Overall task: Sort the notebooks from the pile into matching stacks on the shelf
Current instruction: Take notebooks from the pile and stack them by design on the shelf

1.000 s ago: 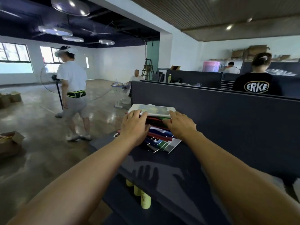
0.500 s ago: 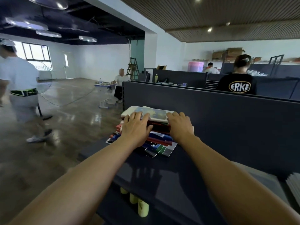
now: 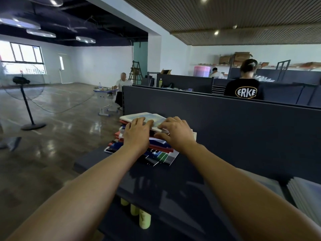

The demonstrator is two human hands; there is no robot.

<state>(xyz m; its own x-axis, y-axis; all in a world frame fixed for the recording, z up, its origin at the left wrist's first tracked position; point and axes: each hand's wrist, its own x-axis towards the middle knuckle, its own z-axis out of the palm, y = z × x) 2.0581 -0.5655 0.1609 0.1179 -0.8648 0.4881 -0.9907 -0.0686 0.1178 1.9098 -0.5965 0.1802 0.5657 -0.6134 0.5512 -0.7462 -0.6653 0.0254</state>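
Left hand (image 3: 137, 134) and right hand (image 3: 175, 133), fingers flat, steady the pale top notebook (image 3: 147, 118) on the jumbled multicoloured notebook pile (image 3: 156, 152), gripping nothing, probably before lifting.

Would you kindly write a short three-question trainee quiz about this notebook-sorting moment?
1. True or false: both hands touch the pile of notebooks.
2. What lies on top of the pile? A) the light-covered notebook B) a bottle C) a box
3. Fill in: the yellow-green bottles stand on the level ____ the shelf.

Key: 1 true, the left hand and right hand rest on it; 2 A; 3 below.
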